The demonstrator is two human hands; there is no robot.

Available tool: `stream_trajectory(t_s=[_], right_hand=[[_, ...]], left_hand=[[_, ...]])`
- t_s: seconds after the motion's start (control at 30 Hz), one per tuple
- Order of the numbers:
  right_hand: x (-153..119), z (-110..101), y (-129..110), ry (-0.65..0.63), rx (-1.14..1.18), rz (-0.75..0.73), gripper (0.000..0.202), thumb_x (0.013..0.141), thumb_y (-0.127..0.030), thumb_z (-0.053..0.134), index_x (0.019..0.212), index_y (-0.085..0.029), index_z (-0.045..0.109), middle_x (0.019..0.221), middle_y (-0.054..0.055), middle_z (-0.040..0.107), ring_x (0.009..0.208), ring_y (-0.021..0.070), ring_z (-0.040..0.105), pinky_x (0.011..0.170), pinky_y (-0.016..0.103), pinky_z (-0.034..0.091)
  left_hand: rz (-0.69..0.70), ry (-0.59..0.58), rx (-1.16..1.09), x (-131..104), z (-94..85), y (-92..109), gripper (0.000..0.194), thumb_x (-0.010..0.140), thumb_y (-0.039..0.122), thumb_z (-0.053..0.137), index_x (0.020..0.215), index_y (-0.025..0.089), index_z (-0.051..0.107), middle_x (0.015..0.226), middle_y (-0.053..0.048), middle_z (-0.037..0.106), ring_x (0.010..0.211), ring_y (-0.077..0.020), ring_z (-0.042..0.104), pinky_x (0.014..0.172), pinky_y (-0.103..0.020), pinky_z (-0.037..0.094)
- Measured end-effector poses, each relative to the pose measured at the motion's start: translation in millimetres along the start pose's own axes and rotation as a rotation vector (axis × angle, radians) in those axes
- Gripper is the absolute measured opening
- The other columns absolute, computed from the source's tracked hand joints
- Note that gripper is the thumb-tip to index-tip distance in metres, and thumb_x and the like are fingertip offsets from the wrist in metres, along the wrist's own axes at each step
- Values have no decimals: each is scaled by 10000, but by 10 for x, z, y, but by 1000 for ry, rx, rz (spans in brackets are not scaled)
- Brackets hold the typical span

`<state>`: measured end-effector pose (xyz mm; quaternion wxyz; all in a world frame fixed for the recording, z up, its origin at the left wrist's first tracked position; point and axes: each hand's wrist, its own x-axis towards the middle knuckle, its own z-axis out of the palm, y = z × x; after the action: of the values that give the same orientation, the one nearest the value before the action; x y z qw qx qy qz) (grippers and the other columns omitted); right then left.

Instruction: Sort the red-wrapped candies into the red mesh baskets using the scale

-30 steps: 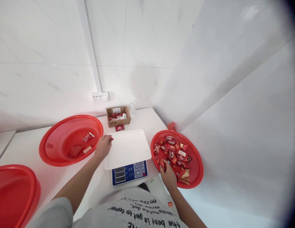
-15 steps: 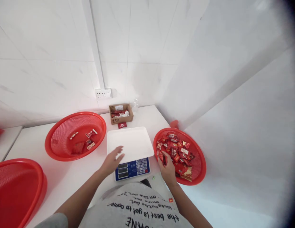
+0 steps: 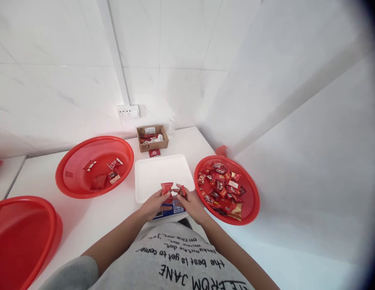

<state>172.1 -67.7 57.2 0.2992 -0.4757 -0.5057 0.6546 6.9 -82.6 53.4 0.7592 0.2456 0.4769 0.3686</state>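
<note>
My left hand (image 3: 154, 203) is closed on a red packet (image 3: 167, 187) above the near edge of the scale's white tray (image 3: 158, 171). Close beside it, my right hand (image 3: 191, 204) pinches a dark red packet (image 3: 183, 191). Below my hands, the scale's blue keypad panel (image 3: 177, 210) is partly covered. To the right, a red basket (image 3: 256, 198) holds many red packets. Another red basket (image 3: 64, 192), left of the scale, has several packets on its bottom.
Behind the tray stands a small cardboard box (image 3: 146, 146) with packets, and a red packet (image 3: 154, 153) lies before it. A third red basket (image 3: 47, 225) is at the near left. Clear plastic (image 3: 171, 125) sits by the wall.
My right hand has moved left from the right basket with red packets to above the scale. My left hand, open before, now holds a red packet beside it. The view has shifted slightly.
</note>
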Motion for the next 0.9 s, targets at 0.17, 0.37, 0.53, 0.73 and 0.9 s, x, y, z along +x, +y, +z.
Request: stream_trajectory(t_s=[0.17, 0.37, 0.53, 0.73, 0.9], right_hand=[[188, -43, 164, 190, 55, 140, 307, 745, -437, 562, 946, -229, 460, 1063, 61, 611, 775, 167, 641, 680, 334, 533], [427, 13, 40, 54, 148, 152, 310, 756, -432, 569, 969, -213, 517, 961, 47, 638, 711, 138, 644, 644, 289, 531], [559, -61, 64, 140, -73, 142, 505, 762, -409, 540, 1223, -240, 424, 1061, 63, 605, 679, 130, 639, 588, 269, 516], [383, -356, 291, 363, -360, -56, 366, 761, -328, 474, 1083, -174, 554, 1071, 86, 621, 874, 175, 618, 820, 348, 479], [95, -625, 340, 561, -507, -103, 364, 774, -346, 438, 1045, -152, 583, 1085, 111, 620, 996, 215, 571, 895, 375, 436]], left_hand=[[44, 129, 80, 18, -208, -5, 382, 696, 451, 657, 938, 176, 547, 743, 12, 554, 680, -100, 547, 677, -263, 462], [155, 191, 326, 74, -358, 153, 456, 716, 528, 583, 973, 157, 516, 753, -7, 573, 652, -112, 540, 630, -265, 438], [308, 502, 867, 244, -562, 196, 517, 763, 416, 545, 1194, 145, 448, 1052, -135, 600, 965, -242, 566, 836, -414, 429], [582, 545, 1422, 372, -585, 11, 568, 806, 392, 509, 1314, 159, 408, 1414, -158, 334, 1341, -337, 174, 1046, -510, 222], [689, 350, 1622, 536, -360, -68, 435, 847, 368, 470, 1279, 313, 463, 1438, -81, 325, 1349, -343, 153, 1043, -613, 84]])
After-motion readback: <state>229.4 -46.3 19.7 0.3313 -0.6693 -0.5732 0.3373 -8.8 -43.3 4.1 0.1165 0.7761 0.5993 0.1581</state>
